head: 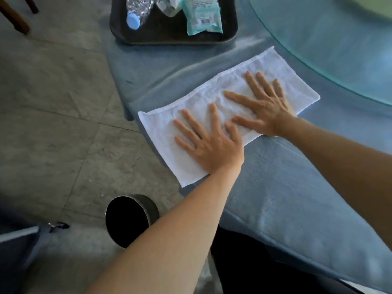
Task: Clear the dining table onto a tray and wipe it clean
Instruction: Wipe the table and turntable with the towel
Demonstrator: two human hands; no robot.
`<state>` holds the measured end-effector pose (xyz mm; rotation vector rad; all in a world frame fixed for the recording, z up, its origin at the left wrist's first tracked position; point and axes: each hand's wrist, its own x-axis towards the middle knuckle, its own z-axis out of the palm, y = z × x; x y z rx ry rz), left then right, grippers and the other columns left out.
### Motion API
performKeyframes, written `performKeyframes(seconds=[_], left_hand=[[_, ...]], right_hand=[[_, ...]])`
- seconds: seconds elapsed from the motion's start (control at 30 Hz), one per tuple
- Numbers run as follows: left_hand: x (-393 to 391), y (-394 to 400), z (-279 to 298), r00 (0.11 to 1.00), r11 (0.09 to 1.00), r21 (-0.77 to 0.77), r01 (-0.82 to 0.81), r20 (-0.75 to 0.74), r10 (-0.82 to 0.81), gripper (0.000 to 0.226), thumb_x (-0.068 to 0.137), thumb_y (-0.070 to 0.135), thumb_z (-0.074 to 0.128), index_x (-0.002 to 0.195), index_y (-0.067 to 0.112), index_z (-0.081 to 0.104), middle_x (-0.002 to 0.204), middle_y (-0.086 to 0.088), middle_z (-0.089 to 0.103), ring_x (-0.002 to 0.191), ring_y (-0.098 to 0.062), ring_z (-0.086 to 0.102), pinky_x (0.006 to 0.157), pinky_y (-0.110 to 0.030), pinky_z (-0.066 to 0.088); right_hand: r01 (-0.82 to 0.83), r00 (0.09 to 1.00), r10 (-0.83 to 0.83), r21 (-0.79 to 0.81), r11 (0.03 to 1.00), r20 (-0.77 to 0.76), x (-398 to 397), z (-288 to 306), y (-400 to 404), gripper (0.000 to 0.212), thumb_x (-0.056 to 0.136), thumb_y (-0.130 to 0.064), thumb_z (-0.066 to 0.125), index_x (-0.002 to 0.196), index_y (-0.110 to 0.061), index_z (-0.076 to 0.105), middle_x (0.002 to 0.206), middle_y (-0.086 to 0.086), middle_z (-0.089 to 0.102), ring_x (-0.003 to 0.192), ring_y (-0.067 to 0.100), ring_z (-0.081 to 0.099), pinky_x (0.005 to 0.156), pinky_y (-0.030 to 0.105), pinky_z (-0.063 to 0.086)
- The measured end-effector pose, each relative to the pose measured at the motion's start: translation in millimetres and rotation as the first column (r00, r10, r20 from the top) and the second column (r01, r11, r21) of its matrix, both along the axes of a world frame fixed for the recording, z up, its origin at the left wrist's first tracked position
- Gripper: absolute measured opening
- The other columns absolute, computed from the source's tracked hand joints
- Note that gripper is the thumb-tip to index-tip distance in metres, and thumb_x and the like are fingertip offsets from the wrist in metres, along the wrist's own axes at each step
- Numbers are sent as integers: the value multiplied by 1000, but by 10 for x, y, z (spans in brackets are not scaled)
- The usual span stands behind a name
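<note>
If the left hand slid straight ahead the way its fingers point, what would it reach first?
Probably the far long edge of the white towel, then bare blue tablecloth. The left hand points up and slightly left, so the black tray looks next, though depth is uncertain.

Both hands flat on a white cloth (222,107) spread on the blue tablecloth (297,198) near the table edge. Left hand (210,145) presses the nearer end, fingers straight and spread; right hand (265,105) presses the farther end, fingers likewise spread. Thumbs lie close, not clearly touching.

Beyond the cloth, apart from it: dark tray (169,37) holding a crushed clear bottle (140,9) with a blue cap (133,21) and a teal wipes packet (201,18). Glass turntable (328,49) at upper right. Round black bin (130,219) on the grey tiled floor (53,102) below the table edge.
</note>
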<state>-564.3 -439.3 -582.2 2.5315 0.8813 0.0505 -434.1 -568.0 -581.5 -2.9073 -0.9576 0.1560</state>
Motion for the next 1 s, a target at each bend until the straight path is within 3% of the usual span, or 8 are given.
performKeyframes(seconds=[0.53,0.73,1.0], left_hand=[[5,14,17,987,998,-1,64,-147,-63,65,99,50,30,159,43,7,167,-19,-16,152,-43,-17,118,-65,-7],[14,12,33,989,998,27,59,-135,-54,65,99,47,35,159,42,13,168,-18,-9,153,-42,-11,119,-65,-3],[84,3,82,987,998,19,63,-152,-59,64,95,48,29,158,38,24,168,-19,3,154,-43,-1,118,-67,4]], right_hand=[[-2,1000,2,6,1000,2,-5,21,7,71,87,-90,27,151,-68,6,173,0,-6,158,32,-6,122,67,2],[15,1000,-14,25,1000,-21,-8,64,9,73,86,-90,26,152,-66,7,173,2,-6,158,32,-6,123,66,-1],[120,992,-122,127,985,15,-82,125,-8,65,90,-80,43,149,-55,40,171,8,19,156,29,18,124,55,13]])
